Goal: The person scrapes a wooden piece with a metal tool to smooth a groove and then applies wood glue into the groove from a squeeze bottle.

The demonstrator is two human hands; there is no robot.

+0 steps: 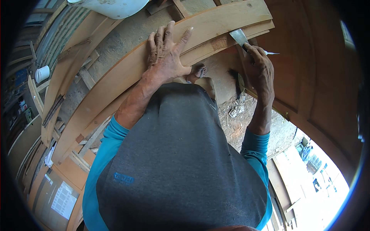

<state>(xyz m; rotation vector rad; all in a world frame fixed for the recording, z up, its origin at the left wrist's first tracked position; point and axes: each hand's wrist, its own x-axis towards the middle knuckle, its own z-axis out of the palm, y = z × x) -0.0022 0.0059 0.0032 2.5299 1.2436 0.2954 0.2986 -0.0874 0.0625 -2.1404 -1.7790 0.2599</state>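
Note:
A long wooden board (216, 27) curves across the view from the upper right to the lower left. My left hand (165, 54) lies on it with the fingers spread and the thumb toward its near edge. In my right hand (259, 63) is a putty knife (239, 37), the fingers wrapped round its handle. Its flat metal blade reaches the near edge of the board, by a narrower wooden strip (231, 41) with a rough brown patch (219, 43). Whether the blade presses on the wood, I cannot tell.
A large brown wooden panel (296, 69) stands at the right. Behind the board, at the top, is a white bucket (111, 8). More planks (69, 73) and a small white container (42, 73) are at the left. A brush (241, 82) is below my right hand.

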